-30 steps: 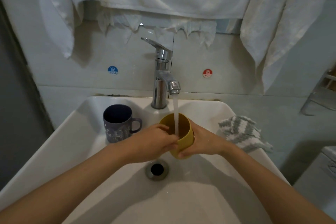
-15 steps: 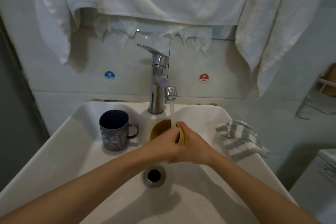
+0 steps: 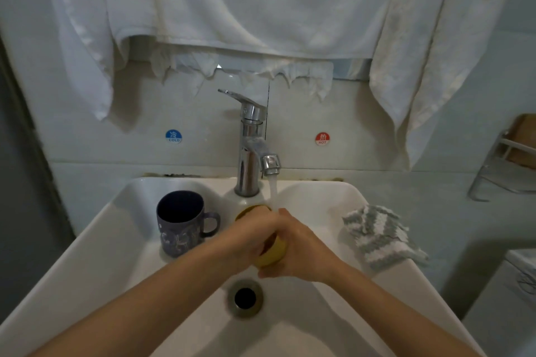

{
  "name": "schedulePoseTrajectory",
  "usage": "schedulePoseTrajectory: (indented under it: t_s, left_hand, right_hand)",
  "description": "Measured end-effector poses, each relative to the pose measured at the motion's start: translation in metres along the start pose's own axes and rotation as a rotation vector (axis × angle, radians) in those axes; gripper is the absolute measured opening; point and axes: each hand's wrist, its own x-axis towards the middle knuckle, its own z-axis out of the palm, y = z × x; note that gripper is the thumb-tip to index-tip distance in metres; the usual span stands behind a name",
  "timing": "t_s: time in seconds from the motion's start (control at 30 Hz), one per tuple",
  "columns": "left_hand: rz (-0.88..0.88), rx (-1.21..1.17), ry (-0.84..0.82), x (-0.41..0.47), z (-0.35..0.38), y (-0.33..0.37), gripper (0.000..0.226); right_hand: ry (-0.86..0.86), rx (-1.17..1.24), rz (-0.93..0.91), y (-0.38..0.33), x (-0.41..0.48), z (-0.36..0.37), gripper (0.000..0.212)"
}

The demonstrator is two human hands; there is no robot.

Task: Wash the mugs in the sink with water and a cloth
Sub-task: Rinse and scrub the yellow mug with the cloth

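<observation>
Our left hand (image 3: 249,238) and right hand (image 3: 301,249) clasp the yellow mug (image 3: 271,255), mouth toward the tap (image 3: 251,139), striped cloth (image 3: 380,236) nearer our right.

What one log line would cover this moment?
step: rinsing yellow mug under running tap | left hand: holds mug | right hand: holds mug | purple mug: standing in sink | striped cloth: on sink's right edge

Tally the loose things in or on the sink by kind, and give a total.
Mugs: 2 (purple mug, yellow mug)
Cloths: 1 (striped cloth)
Total: 3
</observation>
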Motion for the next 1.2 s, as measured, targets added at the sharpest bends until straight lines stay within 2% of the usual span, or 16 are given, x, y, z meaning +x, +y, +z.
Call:
schedulePoseTrajectory:
  t_s: [0.07,0.1,0.13,0.17,0.23,0.3,0.4,0.5,0.67,0.77,0.83,0.9,0.97,1.07,1.13,1.2]
  left_hand:
    - [-0.121,0.203,-0.168,-0.017,0.0,-0.007,0.027]
    - [0.086,0.429,-0.132,-0.012,0.003,-0.016,0.025]
    - [0.182,0.453,-0.109,0.007,0.01,-0.012,0.023]
    - [0.272,0.427,-0.255,0.002,0.001,0.001,0.022]
    - [0.246,0.455,-0.43,-0.009,-0.017,-0.004,0.028]
    - [0.188,0.441,-0.416,-0.005,-0.016,-0.009,0.04]
    - [0.15,0.288,-0.229,0.001,-0.003,-0.006,0.045]
    - [0.262,0.53,-0.044,-0.002,-0.002,-0.009,0.034]
    - [0.356,0.51,-0.318,-0.006,-0.017,-0.024,0.031]
    - [0.589,0.893,-0.301,0.002,-0.016,-0.034,0.029]
    - [0.575,1.011,-0.292,0.003,-0.015,-0.032,0.027]
    - [0.43,0.835,-0.371,0.003,-0.012,-0.026,0.022]
    - [0.231,0.332,-0.495,0.006,-0.008,-0.01,0.017]
    - [-0.023,-0.263,-0.331,0.015,0.001,0.014,0.01]
    - [-0.058,-0.234,-0.206,0.015,0.01,0.02,0.02]
    - [0.106,0.109,-0.268,0.008,0.011,0.016,0.004]
  right_hand:
    - [0.005,0.008,0.011,0.002,0.001,-0.003,0.083]
    - [-0.004,0.002,0.003,0.003,0.001,-0.006,0.081]
    - [-0.014,-0.004,-0.015,0.006,0.002,-0.009,0.08]
    - [-0.026,-0.011,-0.023,0.007,0.002,-0.01,0.08]
    - [-0.065,-0.039,-0.012,0.006,0.002,-0.011,0.078]
    - [-0.076,-0.053,-0.017,0.008,0.004,-0.007,0.072]
    - [-0.085,-0.021,-0.008,0.008,0.003,0.0,0.077]
    - [-0.156,0.03,0.031,0.011,0.003,-0.006,0.081]
    - [-0.282,0.118,-0.016,0.02,0.005,-0.02,0.089]
    - [-0.246,0.097,-0.039,0.019,0.005,-0.014,0.09]
    - [-0.172,0.044,-0.026,0.021,0.005,-0.011,0.088]
    - [-0.116,-0.011,-0.031,0.019,0.003,-0.009,0.082]
    - [-0.095,-0.051,-0.043,0.015,0.001,-0.006,0.078]
    - [-0.082,-0.031,-0.013,0.011,0.0,-0.006,0.079]
    - [-0.075,-0.045,-0.015,0.009,0.0,-0.008,0.077]
    - [-0.072,-0.1,-0.027,0.01,0.0,-0.01,0.076]
